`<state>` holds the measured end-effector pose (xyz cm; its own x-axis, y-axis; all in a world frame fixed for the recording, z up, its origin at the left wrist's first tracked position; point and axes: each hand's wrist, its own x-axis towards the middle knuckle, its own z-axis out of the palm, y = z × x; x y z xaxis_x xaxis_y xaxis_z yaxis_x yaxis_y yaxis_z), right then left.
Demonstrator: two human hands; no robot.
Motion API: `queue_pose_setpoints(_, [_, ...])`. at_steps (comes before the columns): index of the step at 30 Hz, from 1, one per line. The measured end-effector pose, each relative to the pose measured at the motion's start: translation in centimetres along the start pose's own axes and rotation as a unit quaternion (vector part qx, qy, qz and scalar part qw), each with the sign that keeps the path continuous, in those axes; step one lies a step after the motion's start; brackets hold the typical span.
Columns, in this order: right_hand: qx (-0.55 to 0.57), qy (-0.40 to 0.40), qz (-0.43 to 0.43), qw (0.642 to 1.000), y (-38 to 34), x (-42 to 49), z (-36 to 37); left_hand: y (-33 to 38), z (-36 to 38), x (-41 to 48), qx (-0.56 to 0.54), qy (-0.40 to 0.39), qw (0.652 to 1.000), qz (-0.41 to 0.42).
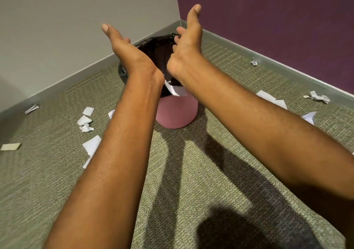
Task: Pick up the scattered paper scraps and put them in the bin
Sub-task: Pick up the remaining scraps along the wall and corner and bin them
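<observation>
Both hands hover over the round pink plastic bin with its black bag liner. The left hand is spread flat with its thumb out. The right hand is relaxed, thumb up and fingers loosely bent, gripping nothing. One white paper scrap sits at the bin's near rim between the wrists. More torn white scraps lie scattered on the green-grey carpet on either side.

Bin hemmed behind by grey wall and purple wall | left hand and right hand crowd its mouth | floor open in front | paper scraps either side
</observation>
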<state>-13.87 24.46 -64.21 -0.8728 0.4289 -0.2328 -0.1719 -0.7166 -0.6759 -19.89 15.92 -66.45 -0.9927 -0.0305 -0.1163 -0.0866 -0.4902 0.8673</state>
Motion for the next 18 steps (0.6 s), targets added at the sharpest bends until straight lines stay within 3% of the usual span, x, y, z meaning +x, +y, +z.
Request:
queue_pose_setpoints(4, [0.000, 0.003, -0.012, 1.000, -0.4, 0.0, 0.3, 0.5, 0.7, -2.6, -0.014, 0.012, 1.000, -0.017])
queue_pose_setpoints(11, [0.052, -0.026, 0.000, 0.998, -3.1, 0.4, -4.4, -0.4, 0.9, -8.2, -0.008, -0.035, 0.999, -0.033])
queue_pose_setpoints(15, [0.079, -0.009, -0.004, 0.997, -4.5, -0.5, -9.6, -4.8, 0.8, -12.4, 0.098, -0.115, 0.987, -0.055])
queue_pose_setpoints(18, [0.085, 0.022, 0.004, 0.996, -5.1, -1.4, -13.8, -10.1, -0.4, -15.2, 0.273, -0.206, 0.936, -0.076])
